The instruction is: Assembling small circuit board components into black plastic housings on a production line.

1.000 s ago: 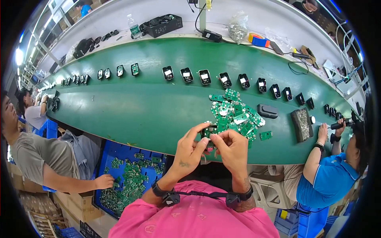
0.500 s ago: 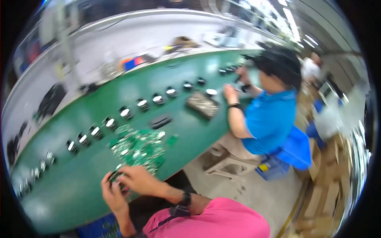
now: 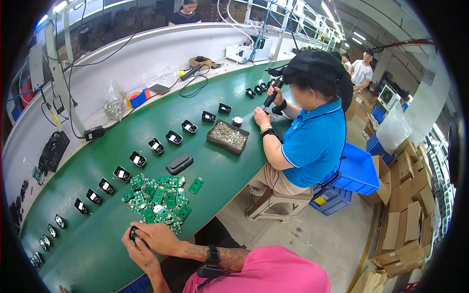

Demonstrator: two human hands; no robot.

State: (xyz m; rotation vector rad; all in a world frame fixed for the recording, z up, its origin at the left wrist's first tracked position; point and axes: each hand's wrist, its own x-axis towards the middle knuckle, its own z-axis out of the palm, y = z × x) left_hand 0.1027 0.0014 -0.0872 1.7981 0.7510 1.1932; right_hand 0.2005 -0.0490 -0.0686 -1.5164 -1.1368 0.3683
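Both my hands are closed around a small black plastic housing (image 3: 133, 233), low over the near edge of the green table. My left hand (image 3: 140, 253) holds it from below and the left. My right hand (image 3: 159, 238) grips it from the right, its fingertips on top. Fingers hide most of the housing. Just beyond my hands lies a loose pile of green circuit boards (image 3: 163, 200), with one board (image 3: 196, 185) apart on its right. A row of open black housings (image 3: 122, 173) with white patches inside curves along the table behind the pile.
A dark closed case (image 3: 180, 163) lies behind the boards. Farther right stand a black tray of small metal parts (image 3: 227, 137) and a small round white-topped container (image 3: 237, 121). A co-worker in blue (image 3: 317, 132) sits at right, holding a black power screwdriver (image 3: 272, 93). Blue crates (image 3: 359, 168) stand behind.
The view has shifted slightly and sharpened. My hands still hold the black housing together near the table's edge. The co-worker's tool hand now shows upright above the table.
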